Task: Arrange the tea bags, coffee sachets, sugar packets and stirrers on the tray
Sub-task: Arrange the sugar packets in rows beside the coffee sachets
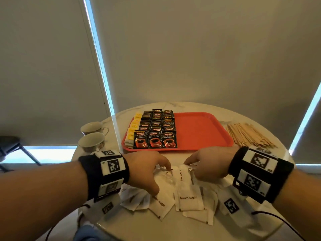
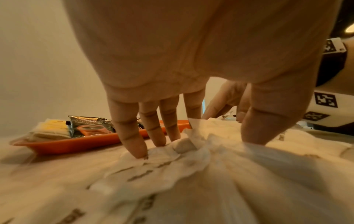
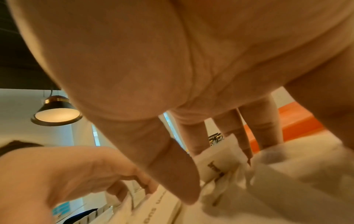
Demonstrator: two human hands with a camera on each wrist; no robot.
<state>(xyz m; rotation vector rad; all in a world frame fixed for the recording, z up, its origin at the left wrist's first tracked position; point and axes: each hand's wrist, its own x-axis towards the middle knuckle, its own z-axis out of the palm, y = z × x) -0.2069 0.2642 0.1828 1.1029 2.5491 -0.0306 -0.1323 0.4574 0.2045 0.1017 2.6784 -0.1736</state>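
Note:
A loose pile of white sugar packets (image 1: pixel 188 197) marked "brown sugar" lies on the table in front of the red tray (image 1: pixel 199 131). My left hand (image 1: pixel 161 181) comes down on the pile's left side. In the left wrist view that left hand (image 2: pixel 203 142) bunches crumpled sugar packets (image 2: pixel 191 145) between fingers and thumb. My right hand (image 1: pixel 191 172) pinches packets on the right; in its wrist view the right hand (image 3: pixel 216 171) has an upright sugar packet (image 3: pixel 216 163) between thumb and fingers. Black coffee sachets (image 1: pixel 156 129) and yellow tea bags (image 1: pixel 133 129) fill the tray's left part. Wooden stirrers (image 1: pixel 248 134) lie right of the tray.
Two teacups (image 1: pixel 92 134) stand at the left edge of the round marble table (image 1: pixel 191 106). The tray's right half is bare red. A dark chair (image 1: pixel 10 146) stands beyond the table on the left. Cables hang from both wristbands near the front edge.

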